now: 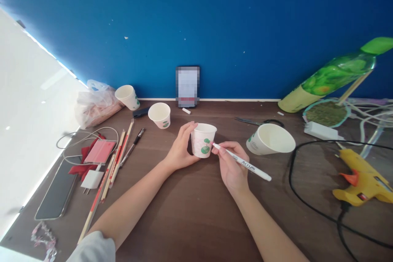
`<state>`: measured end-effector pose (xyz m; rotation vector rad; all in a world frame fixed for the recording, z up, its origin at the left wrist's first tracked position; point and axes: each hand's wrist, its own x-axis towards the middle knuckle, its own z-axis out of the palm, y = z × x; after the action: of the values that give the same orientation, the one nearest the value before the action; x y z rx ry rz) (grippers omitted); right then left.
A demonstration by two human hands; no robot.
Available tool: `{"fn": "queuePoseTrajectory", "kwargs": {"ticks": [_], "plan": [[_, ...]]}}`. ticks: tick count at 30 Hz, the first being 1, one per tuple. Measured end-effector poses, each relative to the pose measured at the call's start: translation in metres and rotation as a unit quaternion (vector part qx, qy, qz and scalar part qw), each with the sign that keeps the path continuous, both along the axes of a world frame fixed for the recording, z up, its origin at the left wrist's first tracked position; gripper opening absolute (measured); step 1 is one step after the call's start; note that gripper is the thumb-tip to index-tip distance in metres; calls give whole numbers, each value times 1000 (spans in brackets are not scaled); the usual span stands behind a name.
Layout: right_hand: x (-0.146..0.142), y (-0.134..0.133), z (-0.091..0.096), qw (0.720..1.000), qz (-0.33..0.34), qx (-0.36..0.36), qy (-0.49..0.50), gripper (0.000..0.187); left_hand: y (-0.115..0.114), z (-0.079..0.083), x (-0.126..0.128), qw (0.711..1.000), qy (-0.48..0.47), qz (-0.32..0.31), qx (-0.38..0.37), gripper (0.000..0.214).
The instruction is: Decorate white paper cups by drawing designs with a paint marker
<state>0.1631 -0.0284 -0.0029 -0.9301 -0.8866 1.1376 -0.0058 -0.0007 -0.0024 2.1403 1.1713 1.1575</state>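
My left hand point(181, 147) is wrapped round the left side of a white paper cup point(200, 141) with green leaf prints and faint pink marks. The cup stands roughly upright in front of me. Between the fingers of my right hand point(233, 166) is a white acrylic marker point(245, 163), its tip touching or very close to the cup's right side beside the green print. To the right, a larger paper cup point(270, 141) is tilted with its mouth toward me. Two more paper cups, a nearer one point(159, 116) and a farther one point(127, 97), are at the back left.
A phone point(187, 86) leans on the blue wall. Scissors point(259, 122) lie behind the larger cup. At right are a yellow glue gun point(362, 180) with black cable, a charger point(322, 131) and a leaning bottle point(325, 80). Pencils point(118, 157), a pen point(132, 147) and another phone point(57, 192) lie left.
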Motion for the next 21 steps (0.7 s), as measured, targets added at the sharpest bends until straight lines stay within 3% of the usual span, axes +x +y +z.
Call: {"fn": "queuePoseTrajectory", "kwargs": {"ticks": [12, 21], "plan": [[-1, -2, -4, 997, -20, 14, -75, 18, -1, 2, 0, 1000, 5, 1, -2, 90], [-2, -1, -6, 997, -35, 10, -66, 19, -1, 2, 1, 1000, 3, 7, -10, 88]]}}
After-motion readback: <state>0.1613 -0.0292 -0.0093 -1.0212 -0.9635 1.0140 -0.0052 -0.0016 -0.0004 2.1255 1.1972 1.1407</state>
